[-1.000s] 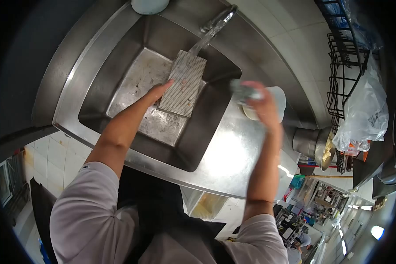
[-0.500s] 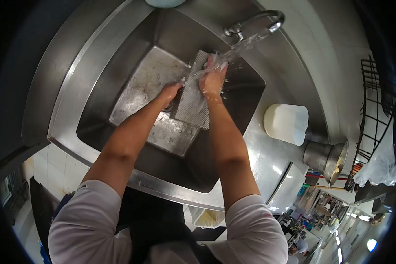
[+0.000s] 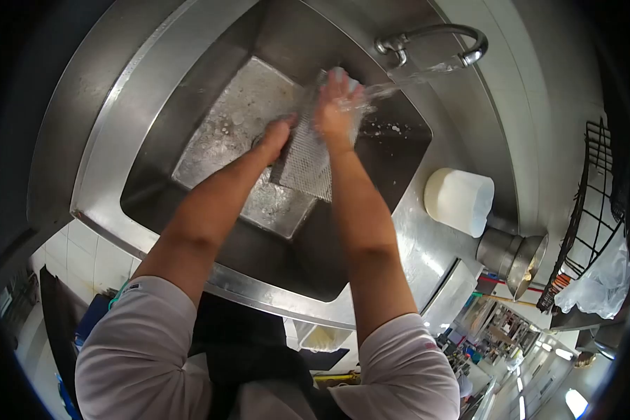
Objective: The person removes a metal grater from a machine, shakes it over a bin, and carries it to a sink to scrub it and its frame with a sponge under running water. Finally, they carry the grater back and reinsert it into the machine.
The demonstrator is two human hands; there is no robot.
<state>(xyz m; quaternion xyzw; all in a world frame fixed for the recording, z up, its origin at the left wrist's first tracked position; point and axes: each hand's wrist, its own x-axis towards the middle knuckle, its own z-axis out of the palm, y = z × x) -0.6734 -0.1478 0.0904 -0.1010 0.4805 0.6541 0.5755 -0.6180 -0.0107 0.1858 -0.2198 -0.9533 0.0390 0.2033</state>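
A metal mesh filter panel (image 3: 306, 159) stands tilted in the steel sink (image 3: 147, 150). My left hand (image 3: 278, 134) holds its left edge, fingers curled round it and partly hidden. Against the upper face of the panel lies my right hand (image 3: 337, 112), its fingers spread under splashing water; whether something small is under the palm I cannot tell. Water runs from the curved tap (image 3: 462, 49) at the upper right onto the panel and this hand. Wet metal shows on the sink floor left of the panel.
On the right counter are a white plastic container (image 3: 458, 201), a metal pot (image 3: 498, 250) and a metal bowl (image 3: 528, 267). A wire rack (image 3: 588, 203) with a plastic bag (image 3: 598, 280) is at the far right. Below the sink's front edge sits a pale bin (image 3: 323, 337).
My right hand has moved slightly up along the panel and its fingers are more spread. The view has shifted a little, with the tap now further right.
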